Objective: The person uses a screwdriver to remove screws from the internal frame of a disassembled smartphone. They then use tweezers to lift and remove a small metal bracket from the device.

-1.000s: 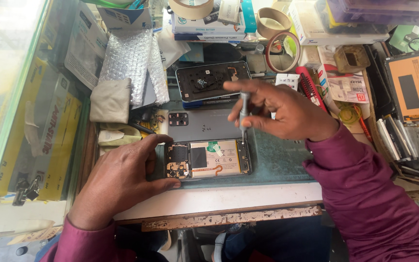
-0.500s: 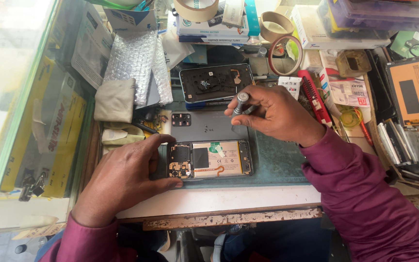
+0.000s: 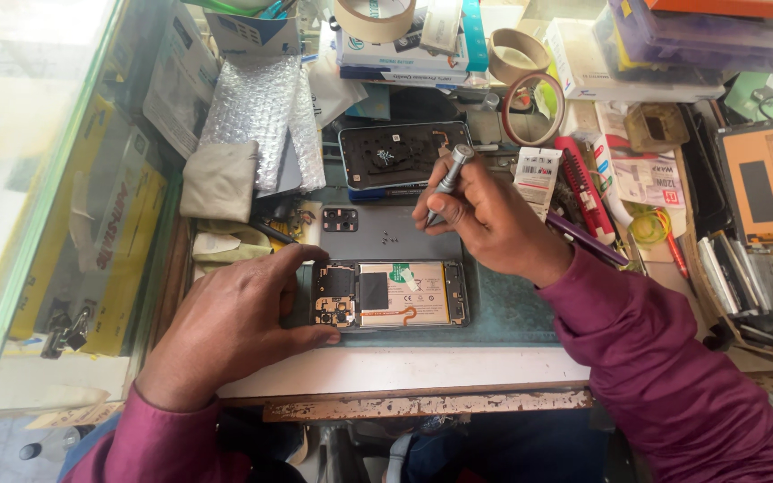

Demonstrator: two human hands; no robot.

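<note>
An opened phone with its back off lies on a green work mat, its battery and circuit board showing. My left hand grips the phone's left end, thumb on the near edge. My right hand holds a silver screwdriver upright, its tip down on the grey back cover, where several tiny screws lie. A second phone body lies just behind.
Tape rolls, boxes and bubble wrap crowd the back of the bench. A red comb-like tool and an orange device lie at right. A glass case stands at left.
My right hand lifted the screwdriver off the opened phone and carried it back to the grey cover with the screws. My left hand kept its hold on the phone.
</note>
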